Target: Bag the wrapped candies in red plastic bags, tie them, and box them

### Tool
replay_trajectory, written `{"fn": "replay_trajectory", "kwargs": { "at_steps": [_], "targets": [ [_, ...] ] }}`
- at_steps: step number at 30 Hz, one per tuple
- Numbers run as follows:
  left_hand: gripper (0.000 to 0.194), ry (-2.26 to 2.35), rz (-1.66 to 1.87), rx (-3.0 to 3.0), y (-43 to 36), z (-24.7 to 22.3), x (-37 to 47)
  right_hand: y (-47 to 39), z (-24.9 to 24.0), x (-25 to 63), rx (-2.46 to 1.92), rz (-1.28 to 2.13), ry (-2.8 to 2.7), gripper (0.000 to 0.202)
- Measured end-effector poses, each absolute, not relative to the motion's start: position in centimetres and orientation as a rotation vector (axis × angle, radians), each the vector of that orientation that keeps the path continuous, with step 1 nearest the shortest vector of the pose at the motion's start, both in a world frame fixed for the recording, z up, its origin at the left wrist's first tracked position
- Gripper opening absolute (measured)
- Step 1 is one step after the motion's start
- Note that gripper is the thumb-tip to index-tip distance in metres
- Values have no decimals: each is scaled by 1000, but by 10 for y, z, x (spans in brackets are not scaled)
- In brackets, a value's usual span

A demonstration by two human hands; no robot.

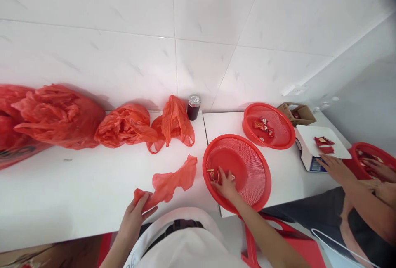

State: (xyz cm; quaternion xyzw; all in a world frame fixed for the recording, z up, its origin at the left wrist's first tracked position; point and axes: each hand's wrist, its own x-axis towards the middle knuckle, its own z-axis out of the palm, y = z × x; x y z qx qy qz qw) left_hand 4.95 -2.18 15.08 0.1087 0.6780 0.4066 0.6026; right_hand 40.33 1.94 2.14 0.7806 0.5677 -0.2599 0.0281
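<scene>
My left hand (138,207) is closed on one end of a thin red plastic bag (173,182), and the limp rest of it trails to the right over the white table. Inside the near red mesh basket (252,195) is my right hand (226,183), its fingers curled around small red packets (218,176). Another packet (211,174), red and gold, lies by those fingertips against the basket's left wall. My palm hides part of what the right hand holds.
Stuffed red bags (66,115) line the wall at left, with a dark silver-lidded jar (193,107) beside them. Behind are a second red basket (283,134) and a cardboard box (301,115). At right, a co-worker's hand (335,169) is by a scale (305,129) holding packets.
</scene>
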Motion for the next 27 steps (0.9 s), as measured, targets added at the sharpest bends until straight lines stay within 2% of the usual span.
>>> {"fn": "replay_trajectory", "kwargs": {
  "at_steps": [5, 10, 19, 21, 23, 25, 27],
  "targets": [
    [33, 1605, 948, 296, -25, 152, 60, 37, 21, 372, 2481, -926, 1887, 58],
    [46, 1785, 822, 664, -23, 163, 48, 57, 31, 376, 2518, -1091, 2006, 35],
    [26, 1555, 785, 977, -20, 186, 35, 69, 72, 395, 2783, -1783, 1821, 23],
    [26, 1532, 761, 995, -17, 189, 30, 64, 96, 382, 2760, -2042, 1775, 21],
    [27, 1537, 724, 1016, -14, 191, 24, 61, 122, 353, 2573, -2548, 1677, 23],
    [30, 1549, 698, 1059, -10, 190, 18, 61, 145, 311, 2136, -3105, 1517, 29],
    [33, 1546, 704, 1093, -7, 187, 11, 64, 159, 264, 1722, -3312, 1474, 32]
  ]
}}
